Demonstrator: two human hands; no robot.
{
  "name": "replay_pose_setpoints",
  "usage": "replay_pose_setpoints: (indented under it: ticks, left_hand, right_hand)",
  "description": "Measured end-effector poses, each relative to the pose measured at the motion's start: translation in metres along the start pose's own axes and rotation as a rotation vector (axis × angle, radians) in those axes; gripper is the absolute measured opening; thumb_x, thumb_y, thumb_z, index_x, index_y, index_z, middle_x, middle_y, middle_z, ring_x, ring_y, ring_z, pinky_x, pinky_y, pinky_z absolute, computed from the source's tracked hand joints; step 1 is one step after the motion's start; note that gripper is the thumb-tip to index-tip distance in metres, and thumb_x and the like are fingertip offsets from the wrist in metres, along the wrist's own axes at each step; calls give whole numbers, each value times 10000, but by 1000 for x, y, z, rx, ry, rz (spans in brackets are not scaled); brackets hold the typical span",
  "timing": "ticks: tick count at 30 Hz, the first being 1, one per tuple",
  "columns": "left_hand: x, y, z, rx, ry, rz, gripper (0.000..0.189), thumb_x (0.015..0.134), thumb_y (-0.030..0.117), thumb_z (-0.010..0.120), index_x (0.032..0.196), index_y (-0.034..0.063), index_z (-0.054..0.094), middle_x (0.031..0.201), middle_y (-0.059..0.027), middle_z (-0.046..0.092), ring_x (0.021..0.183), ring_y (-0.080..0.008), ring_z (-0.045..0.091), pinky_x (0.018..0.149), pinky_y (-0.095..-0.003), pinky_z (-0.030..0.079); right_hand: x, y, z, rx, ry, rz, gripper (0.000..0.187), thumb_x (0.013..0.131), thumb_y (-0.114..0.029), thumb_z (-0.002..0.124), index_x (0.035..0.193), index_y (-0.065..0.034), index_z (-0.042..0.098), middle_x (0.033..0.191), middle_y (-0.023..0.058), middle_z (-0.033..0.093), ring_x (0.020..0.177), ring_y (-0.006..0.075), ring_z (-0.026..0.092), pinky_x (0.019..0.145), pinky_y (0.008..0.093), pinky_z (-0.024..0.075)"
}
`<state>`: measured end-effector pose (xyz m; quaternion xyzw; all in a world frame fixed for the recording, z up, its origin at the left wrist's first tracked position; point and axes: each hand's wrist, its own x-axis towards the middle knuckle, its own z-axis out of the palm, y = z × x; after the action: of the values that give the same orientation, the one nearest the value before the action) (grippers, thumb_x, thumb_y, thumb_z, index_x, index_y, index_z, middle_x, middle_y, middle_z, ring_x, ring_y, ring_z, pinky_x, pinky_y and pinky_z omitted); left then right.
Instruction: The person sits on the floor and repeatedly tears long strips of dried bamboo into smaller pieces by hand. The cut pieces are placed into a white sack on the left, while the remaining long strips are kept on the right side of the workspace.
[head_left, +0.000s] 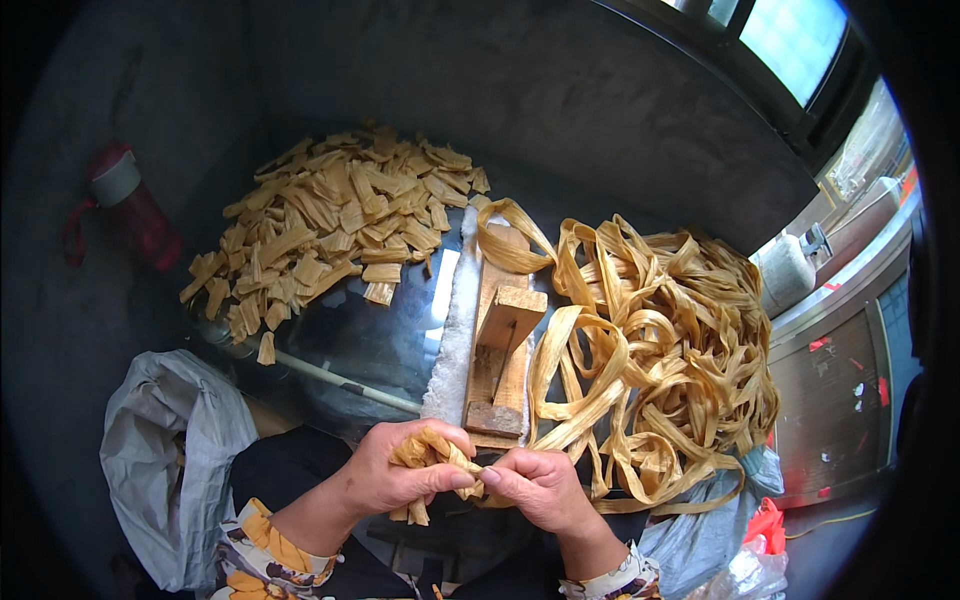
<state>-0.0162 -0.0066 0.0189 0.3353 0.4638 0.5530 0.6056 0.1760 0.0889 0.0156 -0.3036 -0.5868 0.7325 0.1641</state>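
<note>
A folded bunch of tan fibrous strip (420, 454) sits in my left hand (401, 466), gripped between thumb and curled fingers. My right hand (541, 487) pinches a part of the same strip close to the left thumb, so both hands almost meet. Just beyond them is a wooden fixture (498, 375): a board with upright blocks and a thin metal piece, perhaps a blade, between them. To the right lies a tangled heap of long tan strips (675, 345), some looping towards my hands. At the far left is a pile of short flat tan pieces (330, 217).
The fixture rests on a white fluffy pad (452, 360) over a glossy dark tabletop (352, 330). A white woven sack (176, 457) stands at the left, near a pink bottle (135, 202). Grey walls enclose the far side. A white gas cylinder (784, 274) stands at right.
</note>
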Motion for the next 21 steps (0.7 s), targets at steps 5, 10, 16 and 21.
replay_pose_setpoints:
  ticks: [5, 10, 16, 21]
  left_hand:
    - [8, -6, -5, 67, 130, 205, 86, 800, 39, 623, 868, -14, 632, 703, -67, 636, 547, -79, 547, 498, -216, 423]
    - [45, -4, 2, 213, 284, 288, 77, 855, 39, 632, 928, 16, 626, 799, -8, 626, 692, -51, 556, 613, -217, 456]
    - [67, -30, -9, 484, 507, 352, 82, 865, 61, 650, 819, 22, 594, 717, 5, 603, 624, -52, 544, 552, -205, 431]
    - [40, -14, -4, 664, 480, 640, 52, 844, 16, 629, 807, -21, 631, 814, -105, 648, 719, -146, 612, 641, -259, 487]
  right_hand:
    - [3, -11, -3, -149, 201, -75, 147, 847, -133, 724, 834, 1, 666, 652, -21, 589, 587, 35, 510, 519, 190, 400]
    - [33, -15, -15, -704, 589, -454, 130, 811, -95, 738, 806, -39, 621, 615, 15, 583, 524, 85, 528, 466, 229, 399]
    - [60, 0, -23, -998, 684, -592, 163, 787, -136, 747, 763, -75, 598, 626, 62, 596, 510, 193, 579, 453, 304, 433]
    - [31, 5, -23, -1036, 553, -964, 121, 752, -31, 743, 787, -76, 636, 592, 48, 538, 459, 188, 496, 418, 295, 373]
